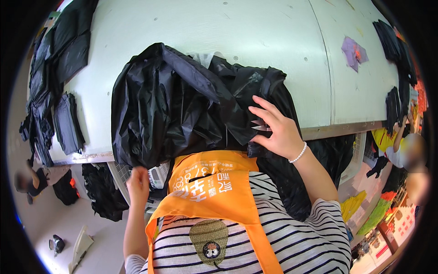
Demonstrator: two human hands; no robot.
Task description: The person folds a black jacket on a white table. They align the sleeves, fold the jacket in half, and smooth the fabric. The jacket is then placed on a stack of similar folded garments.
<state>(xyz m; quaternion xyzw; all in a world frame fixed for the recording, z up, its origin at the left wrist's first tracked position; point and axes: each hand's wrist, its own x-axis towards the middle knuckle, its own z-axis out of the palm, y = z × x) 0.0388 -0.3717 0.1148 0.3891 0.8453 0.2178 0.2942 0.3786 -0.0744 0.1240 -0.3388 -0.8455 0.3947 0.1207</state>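
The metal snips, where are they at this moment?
In the head view, the metal snips are right of centre, in the person's right hand, pointing left near the right part of the black garment.

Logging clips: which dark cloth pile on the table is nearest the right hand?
The crumpled black garment by the right hand, at the table's near edge; other dark piles lie toward its ends.

Bright light, strongly bent edges

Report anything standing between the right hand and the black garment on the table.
Nothing visible blocks the right hand: it is over the right part of the black garment. Thread snips show in its grasp; whether its fingers touch cloth is unclear.
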